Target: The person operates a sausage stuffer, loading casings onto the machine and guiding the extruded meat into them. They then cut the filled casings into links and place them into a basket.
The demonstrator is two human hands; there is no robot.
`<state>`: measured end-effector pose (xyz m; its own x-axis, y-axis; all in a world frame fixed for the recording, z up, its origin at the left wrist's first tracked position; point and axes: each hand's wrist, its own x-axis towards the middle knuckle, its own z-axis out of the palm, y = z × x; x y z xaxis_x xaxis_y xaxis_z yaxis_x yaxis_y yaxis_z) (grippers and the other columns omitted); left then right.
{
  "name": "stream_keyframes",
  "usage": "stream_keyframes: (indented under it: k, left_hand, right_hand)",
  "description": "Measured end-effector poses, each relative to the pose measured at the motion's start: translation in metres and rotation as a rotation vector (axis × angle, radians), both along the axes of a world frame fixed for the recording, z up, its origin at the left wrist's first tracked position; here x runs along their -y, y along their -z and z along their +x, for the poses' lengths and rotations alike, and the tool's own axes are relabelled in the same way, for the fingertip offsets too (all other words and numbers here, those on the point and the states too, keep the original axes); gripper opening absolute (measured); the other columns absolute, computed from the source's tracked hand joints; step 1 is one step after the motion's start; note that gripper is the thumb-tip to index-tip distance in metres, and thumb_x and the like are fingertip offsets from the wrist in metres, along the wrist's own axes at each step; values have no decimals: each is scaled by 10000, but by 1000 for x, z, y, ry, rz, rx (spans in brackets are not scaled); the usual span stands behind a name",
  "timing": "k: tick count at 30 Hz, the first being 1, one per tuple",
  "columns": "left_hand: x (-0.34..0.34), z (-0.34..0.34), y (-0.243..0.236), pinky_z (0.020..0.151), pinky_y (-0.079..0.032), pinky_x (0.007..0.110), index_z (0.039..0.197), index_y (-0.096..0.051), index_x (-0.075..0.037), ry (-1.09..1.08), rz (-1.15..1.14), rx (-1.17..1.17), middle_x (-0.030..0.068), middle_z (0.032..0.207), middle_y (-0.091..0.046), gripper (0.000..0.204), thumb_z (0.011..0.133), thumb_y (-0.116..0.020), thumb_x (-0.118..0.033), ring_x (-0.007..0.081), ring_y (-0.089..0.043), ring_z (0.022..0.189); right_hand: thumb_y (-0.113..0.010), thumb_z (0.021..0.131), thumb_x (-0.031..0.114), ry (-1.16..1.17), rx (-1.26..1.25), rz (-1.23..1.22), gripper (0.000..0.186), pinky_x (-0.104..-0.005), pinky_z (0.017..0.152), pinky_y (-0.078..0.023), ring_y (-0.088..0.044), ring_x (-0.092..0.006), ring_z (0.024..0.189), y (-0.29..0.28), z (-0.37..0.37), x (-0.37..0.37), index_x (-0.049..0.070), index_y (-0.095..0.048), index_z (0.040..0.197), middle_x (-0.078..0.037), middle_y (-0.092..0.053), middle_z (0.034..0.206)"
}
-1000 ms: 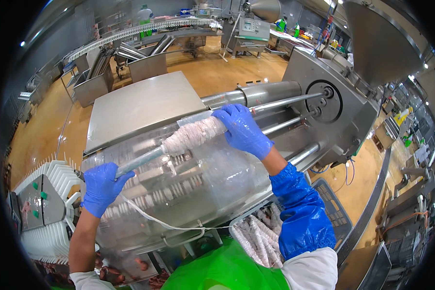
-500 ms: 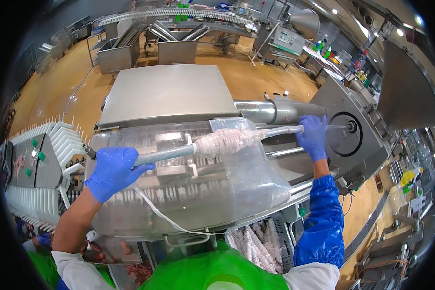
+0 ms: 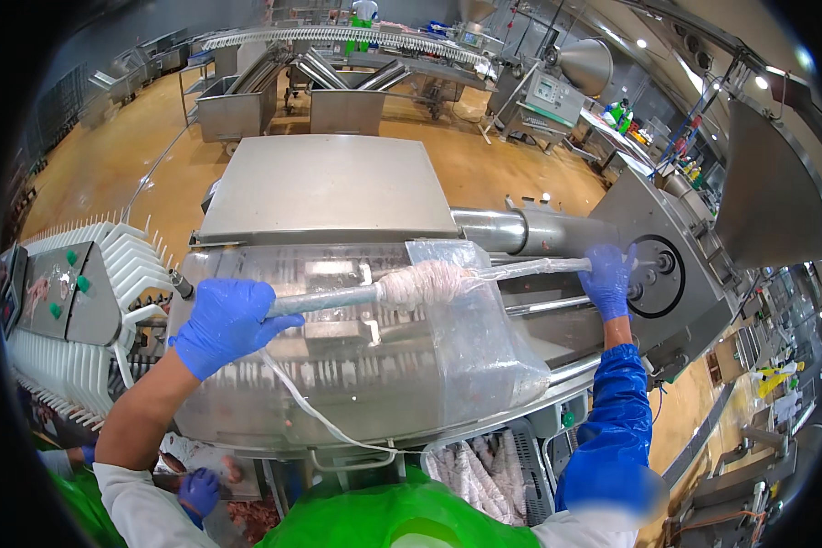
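Note:
My left hand (image 3: 226, 321), in a blue glove, wraps round the left end of a long metal tube (image 3: 329, 299), its thumb lying along the tube. Whitish casing (image 3: 425, 282) is bunched around the tube's middle, and a thin strand of it trails toward the right end. At that right end my right hand (image 3: 607, 277), also blue-gloved, closes on the tube, one finger raised, close to the round black-ringed port (image 3: 658, 274) of a steel machine. The tube is held level above a transparent curved cover (image 3: 247, 393). A clear plastic sheet (image 3: 475, 356) lies on the cover beneath the casing.
A white cord (image 3: 292, 388) hangs across the cover. Below stands a grey crate (image 3: 532, 466) with whitish casing bundles (image 3: 484, 470). White hook-like arms (image 3: 73, 379) line the left. A co-worker's gloved hand (image 3: 199, 491) is at lower left. Steel bins (image 3: 347, 111) stand beyond.
The view has tilted slightly, and the tube has shifted a little to the right with both hands. A co-worker's gloved hand has come into sight at the lower left.

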<state>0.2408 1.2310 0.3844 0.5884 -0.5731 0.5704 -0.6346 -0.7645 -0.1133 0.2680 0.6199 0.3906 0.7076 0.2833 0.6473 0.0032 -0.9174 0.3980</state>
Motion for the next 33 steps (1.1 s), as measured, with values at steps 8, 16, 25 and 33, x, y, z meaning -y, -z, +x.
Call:
stream_keyframes:
  k: [8,16,25,33]
  left_hand:
    - [-5,-3,8,430,-399,384,594,-511,-109,-68,8,-58,91,492,-471,486,740,-738,-514,289,-506,431]
    - [3,-2,-3,454,-408,400,609,-507,-105,-34,3,-93,100,534,-502,469,732,-766,-477,306,-522,460]
    - [-9,-4,5,490,-423,413,645,-537,-83,-54,-6,-119,123,567,-525,445,747,-760,-454,330,-544,511]
    - [36,-31,-42,702,-433,440,856,-550,-68,171,163,-111,127,749,-575,334,822,-716,-356,331,-583,724]
  right_hand:
    - [-743,655,298,-596,-251,91,322,-670,1107,-154,-586,-245,1018,-19,-10,-238,195,-670,950,-26,-634,910]
    - [-729,701,264,26,-202,8,260,-668,1105,-112,-608,-243,905,-2,4,-35,189,-658,939,-16,-613,791]
    - [-672,711,221,-399,-276,124,139,-577,1037,-311,-621,-280,803,2,0,-200,118,-627,794,-88,-618,799]
    - [-639,704,150,-189,-34,180,141,-529,958,-346,-595,-264,803,-34,-140,-224,161,-632,845,-49,-600,802]
